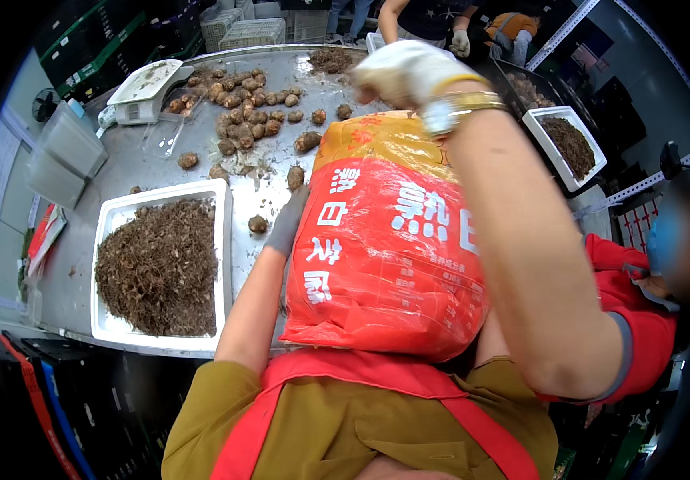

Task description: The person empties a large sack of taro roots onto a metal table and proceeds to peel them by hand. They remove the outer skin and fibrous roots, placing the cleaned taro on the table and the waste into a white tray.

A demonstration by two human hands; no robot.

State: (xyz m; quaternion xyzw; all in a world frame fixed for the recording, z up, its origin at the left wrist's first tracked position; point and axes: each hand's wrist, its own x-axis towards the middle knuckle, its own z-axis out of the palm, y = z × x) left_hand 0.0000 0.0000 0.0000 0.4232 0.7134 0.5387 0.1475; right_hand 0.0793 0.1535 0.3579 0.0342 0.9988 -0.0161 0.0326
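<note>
A bulging red and yellow plastic sack (377, 264) stands at the table's front edge, against my apron. My left hand (287, 222), in a grey glove, presses along the sack's left side, and its fingertips go out of sight there. A bit of my right forearm (492, 339) shows beside the sack; my right hand is hidden behind the sack and a co-worker's arm. That arm reaches across from the right, and its white-gloved hand (409, 72), blurred, is above the sack's top end. A small brown taro (296, 178) lies by my left fingers, another (258, 224) nearer me.
On the metal table (65, 264) sits a white foam tray (225, 240) of brown fibrous scraps. Many taros (241, 120) are heaped farther back, beside a white scale (141, 92). Another foam tray (597, 152) is at right. Co-workers stand across the table and at my right.
</note>
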